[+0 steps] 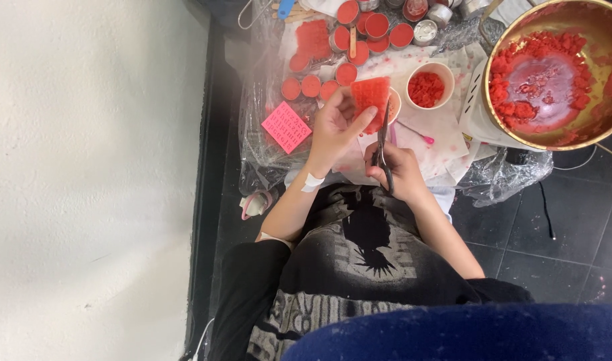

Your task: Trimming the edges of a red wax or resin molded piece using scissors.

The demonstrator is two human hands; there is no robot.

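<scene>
My left hand holds up a red, waxy textured slab, thumb across its lower edge; a white bandage wraps that wrist. My right hand grips dark scissors whose blades point up at the slab's lower right edge. A small white bowl sits just behind the slab, mostly hidden by it. To its right stands a white cup of red chunks.
A large gold bowl with red melted and crumbled wax sits at the top right. Several round tins of red wax, a pink mould sheet and another red slab lie on plastic sheeting. White wall at left; dark tiled floor at right.
</scene>
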